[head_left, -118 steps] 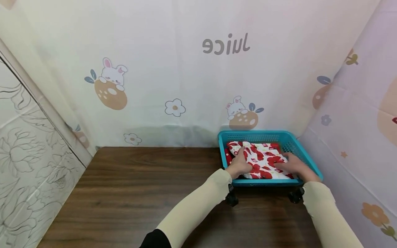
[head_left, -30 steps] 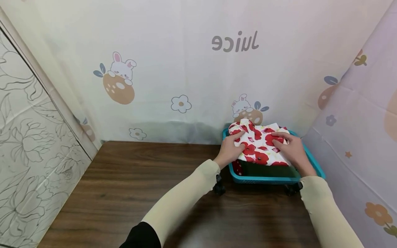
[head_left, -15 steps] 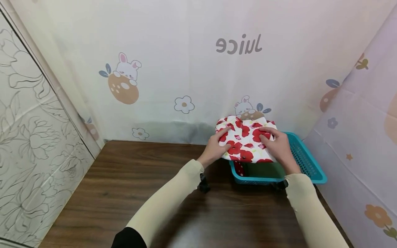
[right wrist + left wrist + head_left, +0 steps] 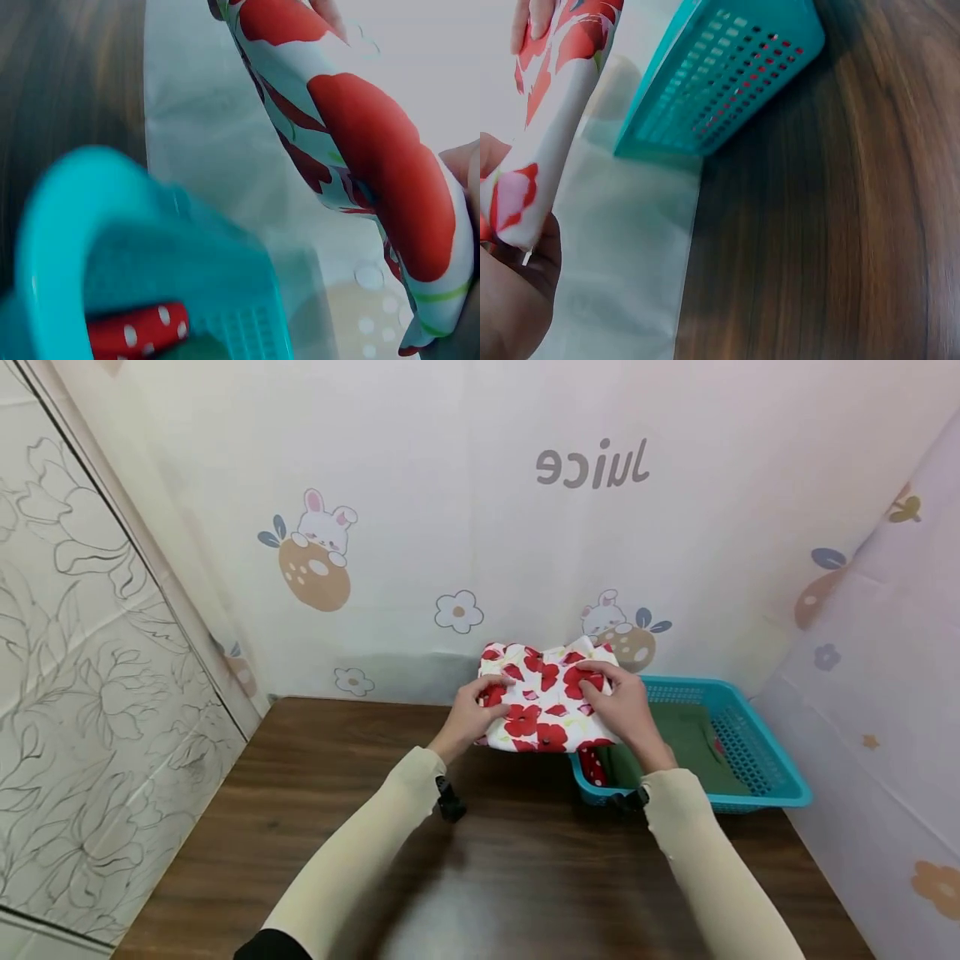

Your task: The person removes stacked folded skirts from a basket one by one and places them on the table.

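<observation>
Both hands hold up a folded white garment (image 4: 534,697) printed with red flowers, in the air left of the teal basket (image 4: 772,768). My left hand (image 4: 467,720) grips its left edge, thumb on the near face and fingers partly hidden. On its right side my right hand (image 4: 626,706) pinches it between thumb and fingers. From the left wrist view, the garment (image 4: 562,97) appears edge-on as a thick fold within the hand. In the basket lie a folded dark green cloth (image 4: 693,743) and, at its left, a red cloth with white dots (image 4: 592,768).
The basket stands on a dark wooden table (image 4: 510,843) at its back right, close to the wall hangings. A pale printed curtain (image 4: 465,527) closes off the back, with a patterned panel (image 4: 90,693) at the left.
The floral garment, earlier lying in the basket, has been lifted out and carried left by both hands. The green cloth beneath it now shows. The head view has shifted slightly.
</observation>
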A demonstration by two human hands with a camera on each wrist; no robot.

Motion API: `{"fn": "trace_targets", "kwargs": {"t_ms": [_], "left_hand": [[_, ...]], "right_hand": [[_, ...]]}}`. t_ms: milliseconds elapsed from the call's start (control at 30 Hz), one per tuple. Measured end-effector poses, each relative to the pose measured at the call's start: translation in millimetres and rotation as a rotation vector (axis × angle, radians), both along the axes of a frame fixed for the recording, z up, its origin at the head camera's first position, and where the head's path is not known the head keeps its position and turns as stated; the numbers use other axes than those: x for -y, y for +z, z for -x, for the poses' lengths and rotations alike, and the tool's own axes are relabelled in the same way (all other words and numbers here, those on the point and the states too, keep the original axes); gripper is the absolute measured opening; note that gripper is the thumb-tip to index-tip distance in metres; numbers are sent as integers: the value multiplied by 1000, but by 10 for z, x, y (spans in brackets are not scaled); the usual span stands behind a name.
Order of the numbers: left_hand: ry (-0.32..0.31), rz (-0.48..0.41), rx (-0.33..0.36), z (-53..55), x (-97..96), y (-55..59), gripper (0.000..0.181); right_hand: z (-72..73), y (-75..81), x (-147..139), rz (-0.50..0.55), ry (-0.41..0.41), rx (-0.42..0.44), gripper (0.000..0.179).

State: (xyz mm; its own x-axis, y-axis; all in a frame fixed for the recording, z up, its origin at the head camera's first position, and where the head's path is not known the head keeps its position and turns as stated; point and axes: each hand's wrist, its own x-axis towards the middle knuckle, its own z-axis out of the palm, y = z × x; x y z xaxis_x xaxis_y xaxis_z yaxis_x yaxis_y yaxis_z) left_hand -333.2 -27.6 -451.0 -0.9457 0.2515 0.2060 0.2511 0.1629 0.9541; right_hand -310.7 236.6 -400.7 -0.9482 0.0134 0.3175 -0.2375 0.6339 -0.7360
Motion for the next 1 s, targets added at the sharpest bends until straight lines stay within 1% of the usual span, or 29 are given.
{"fn": "trace_targets", "kwargs": {"t_ms": [67,100,300,400,500,633,833,1000], "left_hand": [[19,12,7,3,93,-8,33],[26,18,17,-1,140,-10,33],[76,58,81,10,409,-57,44],[112,89,96,24,569,-64,46],[144,113,99,33,743,-79,46],[166,145,83,43,933,-123,47],[213,164,118,15,1151,-190,47],[235,180,114,11,1302,-264,48]], "right_hand": [[17,-9,115,11,12,-6,39],[22,-15,177,13,16,-9,39],[47,-100,510,23,46,-32,39],[86,-158,665,37,67,-36,40],[121,-229,818,48,90,-10,45],[144,-321,998,62,110,29,50],[147,-456,1208,44,152,71,51],[180,-586,1340,48,179,95,49]]}}
